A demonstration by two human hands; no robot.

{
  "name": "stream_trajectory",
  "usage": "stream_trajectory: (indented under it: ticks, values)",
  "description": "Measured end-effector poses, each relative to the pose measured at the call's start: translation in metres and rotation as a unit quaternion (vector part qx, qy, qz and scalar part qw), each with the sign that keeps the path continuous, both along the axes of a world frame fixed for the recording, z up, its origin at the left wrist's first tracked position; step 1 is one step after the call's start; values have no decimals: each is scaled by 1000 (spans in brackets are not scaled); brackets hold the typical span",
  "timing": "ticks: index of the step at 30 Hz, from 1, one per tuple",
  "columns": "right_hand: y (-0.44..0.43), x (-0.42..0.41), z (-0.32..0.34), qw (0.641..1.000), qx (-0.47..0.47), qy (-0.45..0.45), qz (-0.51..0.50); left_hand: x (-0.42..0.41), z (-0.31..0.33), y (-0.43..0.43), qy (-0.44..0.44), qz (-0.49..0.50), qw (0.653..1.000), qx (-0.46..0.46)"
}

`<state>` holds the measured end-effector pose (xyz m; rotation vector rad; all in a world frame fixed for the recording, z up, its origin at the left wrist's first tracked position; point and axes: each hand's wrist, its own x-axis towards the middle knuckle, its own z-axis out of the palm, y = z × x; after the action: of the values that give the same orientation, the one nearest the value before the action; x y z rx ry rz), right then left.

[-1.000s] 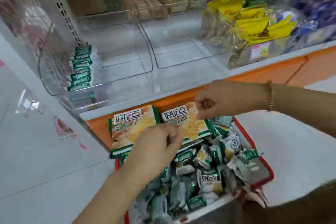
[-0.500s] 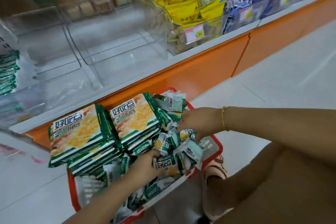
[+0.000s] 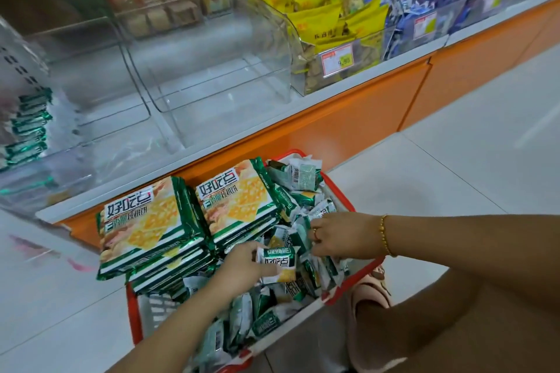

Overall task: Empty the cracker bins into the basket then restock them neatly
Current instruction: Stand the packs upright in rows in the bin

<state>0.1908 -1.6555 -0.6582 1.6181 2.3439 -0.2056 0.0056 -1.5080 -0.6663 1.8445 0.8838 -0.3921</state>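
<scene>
Far clear bins (image 3: pixel 212 79) stand empty, so we restock: left hand (image 3: pixel 242 266) grips one small cracker packet (image 3: pixel 277 262); right hand (image 3: pixel 342 235), grip unclear; next, gather more.

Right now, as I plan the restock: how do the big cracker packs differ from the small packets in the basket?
The big packs are wide and flat; the small packets are far smaller. The big packs lie face up in two neat stacks at the basket's shelf-side end; the small packets lie loose and jumbled inside it. Both wear green-and-white wrappers with the same logo.
</scene>
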Motion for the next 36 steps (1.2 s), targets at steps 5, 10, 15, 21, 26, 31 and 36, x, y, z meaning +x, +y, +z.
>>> stream_trajectory:
  ticks: [5, 10, 15, 21, 26, 31, 36]
  values:
    - [9, -4, 40, 989, 130, 63, -26, -7, 28, 12, -55, 130, 979, -150]
    - [8, -30, 78, 949, 256, 182, -32, -10, 55, 10, -81, 197, 937, -276]
    - [13, -25, 83, 905, 289, 294, -107, -16, 71, 17, -149, 250, 873, -390]
    - [31, -24, 107, 858, 235, 412, -200, -20, 94, 38, -186, 223, 866, -407]
    - [52, -25, 137, 842, 142, 482, -195, -25, 120, 46, -186, 146, 893, -383]
    - [74, -31, 151, 824, 174, 473, -261, -23, 124, 46, -222, 178, 863, -418]
    - [91, -42, 165, 798, 154, 474, -338, -19, 128, 45, -266, 241, 821, -444]
